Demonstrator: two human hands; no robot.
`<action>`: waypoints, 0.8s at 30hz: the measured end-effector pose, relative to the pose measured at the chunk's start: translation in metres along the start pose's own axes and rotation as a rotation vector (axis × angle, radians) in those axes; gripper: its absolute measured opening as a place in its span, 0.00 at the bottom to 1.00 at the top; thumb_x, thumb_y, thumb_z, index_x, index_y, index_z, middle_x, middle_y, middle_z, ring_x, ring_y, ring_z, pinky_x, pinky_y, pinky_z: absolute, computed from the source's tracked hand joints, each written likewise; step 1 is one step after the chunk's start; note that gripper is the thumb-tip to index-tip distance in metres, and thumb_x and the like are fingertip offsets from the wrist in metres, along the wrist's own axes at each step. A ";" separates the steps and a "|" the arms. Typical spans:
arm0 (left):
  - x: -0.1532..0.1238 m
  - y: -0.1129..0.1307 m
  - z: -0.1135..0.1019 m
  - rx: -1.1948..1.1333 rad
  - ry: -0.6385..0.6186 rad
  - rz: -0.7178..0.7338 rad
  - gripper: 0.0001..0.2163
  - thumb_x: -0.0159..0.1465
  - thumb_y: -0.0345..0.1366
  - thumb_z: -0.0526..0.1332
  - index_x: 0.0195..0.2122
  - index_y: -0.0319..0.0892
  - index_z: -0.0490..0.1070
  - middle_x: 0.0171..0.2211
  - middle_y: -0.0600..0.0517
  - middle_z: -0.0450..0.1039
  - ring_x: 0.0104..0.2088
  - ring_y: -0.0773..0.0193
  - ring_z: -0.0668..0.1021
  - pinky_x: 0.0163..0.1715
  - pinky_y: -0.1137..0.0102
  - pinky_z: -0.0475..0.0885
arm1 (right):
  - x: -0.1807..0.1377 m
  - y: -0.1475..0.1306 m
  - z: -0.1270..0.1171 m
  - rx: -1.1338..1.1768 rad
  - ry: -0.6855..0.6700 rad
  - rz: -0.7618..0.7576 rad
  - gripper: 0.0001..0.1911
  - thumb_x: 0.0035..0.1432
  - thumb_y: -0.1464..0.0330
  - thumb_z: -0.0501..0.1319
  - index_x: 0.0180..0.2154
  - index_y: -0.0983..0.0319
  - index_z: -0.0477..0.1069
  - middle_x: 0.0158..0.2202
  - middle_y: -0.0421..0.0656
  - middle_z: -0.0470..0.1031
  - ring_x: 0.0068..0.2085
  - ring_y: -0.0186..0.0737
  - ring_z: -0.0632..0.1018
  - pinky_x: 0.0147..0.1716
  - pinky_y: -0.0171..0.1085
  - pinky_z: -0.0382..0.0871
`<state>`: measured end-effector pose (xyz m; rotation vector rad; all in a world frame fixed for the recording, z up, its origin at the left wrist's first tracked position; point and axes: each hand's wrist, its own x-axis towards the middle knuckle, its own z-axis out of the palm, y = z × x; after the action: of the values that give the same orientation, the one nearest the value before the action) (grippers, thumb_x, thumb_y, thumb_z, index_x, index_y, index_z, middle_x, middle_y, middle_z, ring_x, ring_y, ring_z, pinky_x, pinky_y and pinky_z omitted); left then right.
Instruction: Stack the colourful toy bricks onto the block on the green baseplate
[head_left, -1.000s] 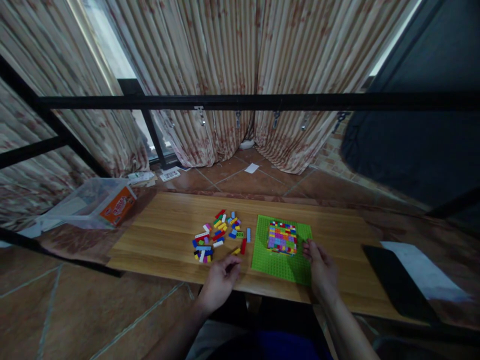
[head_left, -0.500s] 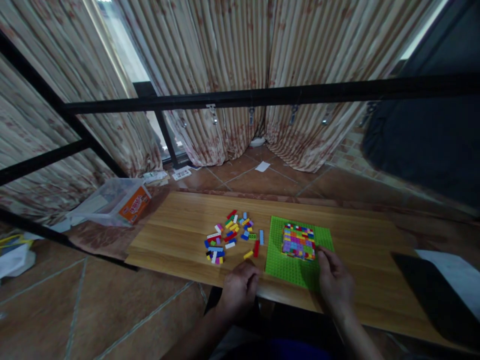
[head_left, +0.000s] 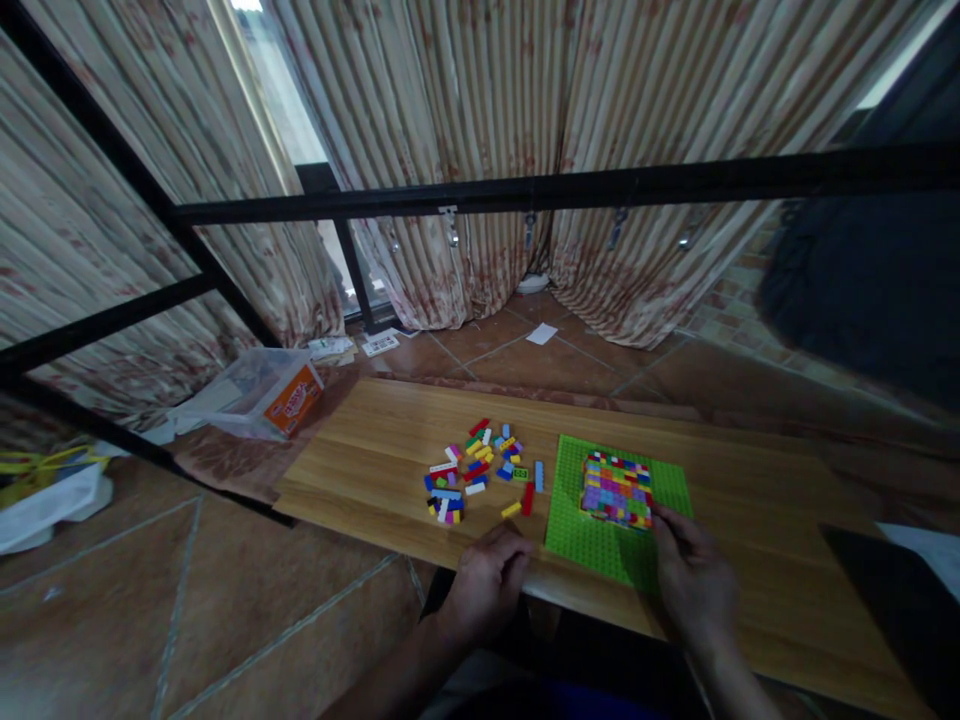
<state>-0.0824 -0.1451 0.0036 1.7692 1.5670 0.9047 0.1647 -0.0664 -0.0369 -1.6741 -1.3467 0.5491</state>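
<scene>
A low, multicoloured block of toy bricks (head_left: 616,488) stands on a green studded baseplate (head_left: 592,555) on the wooden table. My right hand (head_left: 694,570) has its thumb and fingers closed at the block's near right corner. Whether a loose brick is between those fingertips I cannot see. Curled at the table's front edge, left of the baseplate, my left hand (head_left: 491,575) has its fingers closed, and their inner side is hidden. Just beyond it lie a yellow brick (head_left: 511,510) and a red brick (head_left: 528,498). Several loose bricks (head_left: 477,467) are scattered farther left.
The wooden table (head_left: 352,450) runs across the view. A dark flat object (head_left: 874,580) lies at its right end beside white paper (head_left: 926,555). On the floor to the left is a clear plastic box (head_left: 262,390) with an orange label. Black metal bars (head_left: 480,195) cross in front of curtains.
The whole scene has shifted slightly to the right in the view. My right hand stays at the block's near right corner, and my left hand stays curled at the table edge.
</scene>
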 end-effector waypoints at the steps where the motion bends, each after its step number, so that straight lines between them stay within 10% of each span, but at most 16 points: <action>1: -0.002 -0.002 -0.003 -0.014 0.023 -0.009 0.08 0.64 0.33 0.52 0.36 0.45 0.72 0.36 0.51 0.75 0.39 0.64 0.76 0.40 0.71 0.70 | 0.000 0.001 0.000 0.002 -0.007 -0.004 0.23 0.54 0.52 0.55 0.41 0.62 0.75 0.42 0.50 0.77 0.42 0.51 0.77 0.41 0.45 0.68; 11: -0.004 -0.044 -0.078 0.157 0.427 -0.234 0.09 0.62 0.36 0.54 0.39 0.42 0.71 0.36 0.49 0.74 0.36 0.61 0.77 0.37 0.69 0.71 | 0.002 0.006 0.001 0.012 -0.003 -0.047 0.22 0.54 0.53 0.56 0.38 0.62 0.76 0.40 0.49 0.77 0.41 0.50 0.76 0.40 0.45 0.68; 24: 0.024 -0.063 -0.087 0.422 0.244 -0.091 0.15 0.63 0.27 0.50 0.44 0.45 0.73 0.44 0.48 0.68 0.41 0.64 0.75 0.43 0.70 0.70 | 0.001 0.007 0.000 0.014 -0.001 -0.068 0.20 0.54 0.53 0.55 0.36 0.60 0.75 0.40 0.48 0.77 0.42 0.50 0.76 0.42 0.45 0.67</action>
<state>-0.1880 -0.1135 0.0061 1.8998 2.1040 0.8123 0.1687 -0.0650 -0.0431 -1.6107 -1.3921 0.5190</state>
